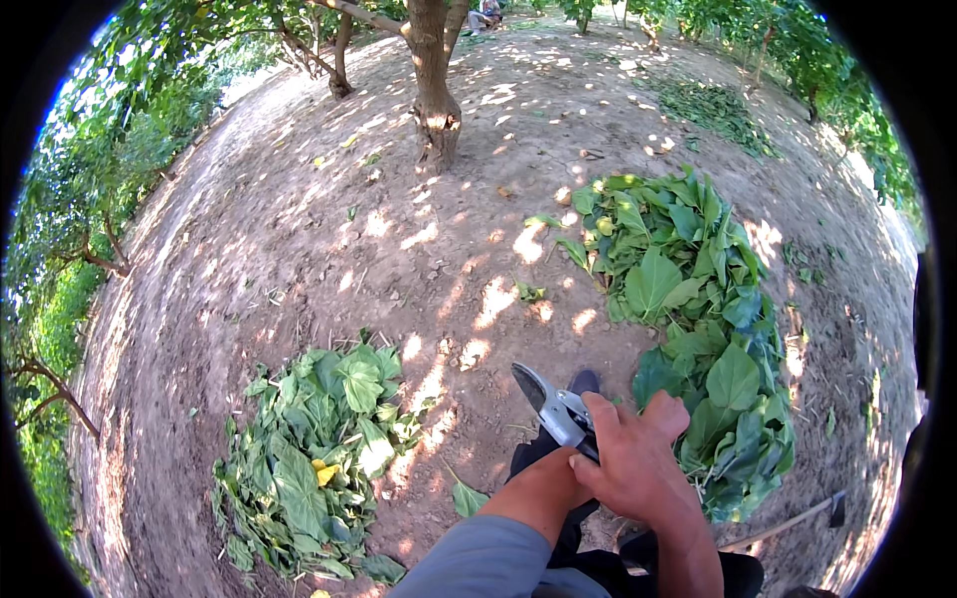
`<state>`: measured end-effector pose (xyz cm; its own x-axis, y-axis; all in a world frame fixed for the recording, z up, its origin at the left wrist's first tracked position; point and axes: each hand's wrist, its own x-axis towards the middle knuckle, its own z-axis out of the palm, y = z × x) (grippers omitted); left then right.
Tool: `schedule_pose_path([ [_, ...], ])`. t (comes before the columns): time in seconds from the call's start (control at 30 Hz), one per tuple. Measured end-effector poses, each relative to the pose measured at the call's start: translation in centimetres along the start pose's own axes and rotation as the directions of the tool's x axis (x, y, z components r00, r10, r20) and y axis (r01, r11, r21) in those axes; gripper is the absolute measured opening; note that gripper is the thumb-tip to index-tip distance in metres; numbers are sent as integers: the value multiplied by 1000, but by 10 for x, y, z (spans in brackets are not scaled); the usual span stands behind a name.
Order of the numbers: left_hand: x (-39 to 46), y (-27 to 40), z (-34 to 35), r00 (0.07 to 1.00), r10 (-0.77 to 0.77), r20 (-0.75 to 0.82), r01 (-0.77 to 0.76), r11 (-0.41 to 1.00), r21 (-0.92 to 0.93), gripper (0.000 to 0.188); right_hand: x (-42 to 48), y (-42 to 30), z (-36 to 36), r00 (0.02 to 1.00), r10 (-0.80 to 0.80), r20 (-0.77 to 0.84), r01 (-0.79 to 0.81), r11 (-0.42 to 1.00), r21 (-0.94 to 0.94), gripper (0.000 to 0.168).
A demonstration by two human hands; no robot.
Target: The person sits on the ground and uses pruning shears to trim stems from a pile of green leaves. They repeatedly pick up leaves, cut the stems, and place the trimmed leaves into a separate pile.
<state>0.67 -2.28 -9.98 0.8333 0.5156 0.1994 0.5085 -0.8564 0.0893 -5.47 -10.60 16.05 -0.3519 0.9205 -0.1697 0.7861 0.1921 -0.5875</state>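
My right hand (635,463) is closed around the handles of a pair of silver-and-grey pruning shears (564,420), whose blade end points up and left. My left forearm crosses beneath the right wrist. The curled fingers of my left hand (667,413) show beyond it, at the edge of a long heap of green leaves (733,377); whether they hold anything is hidden. To the left lies a second heap of broad leaves (299,463), some wilted, with a yellow one among them. A single leaf (469,499) rests on the soil near my left forearm.
A tree trunk (434,97) rises from the bare soil ahead. Lower right lies a tool with a wooden handle (785,523). Scattered greenery (714,112) covers ground at the far right. Another person (486,16) sits in the distance. Leafy trees line both sides.
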Motion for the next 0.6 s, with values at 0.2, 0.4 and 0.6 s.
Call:
schedule_pose_path([
  [0.2,13,6,3,983,23,185,-18,999,-26,25,1,-3,10,948,-304,-98,314,944,101,66],
  [0.4,12,4,5,969,16,247,-15,1000,-9,28,8,-11,15,976,-200,81,195,978,72,64],
  [0.6,-6,-12,15,997,42,58,-44,998,36,7,7,-5,9,977,-213,23,214,977,-18,57],
])
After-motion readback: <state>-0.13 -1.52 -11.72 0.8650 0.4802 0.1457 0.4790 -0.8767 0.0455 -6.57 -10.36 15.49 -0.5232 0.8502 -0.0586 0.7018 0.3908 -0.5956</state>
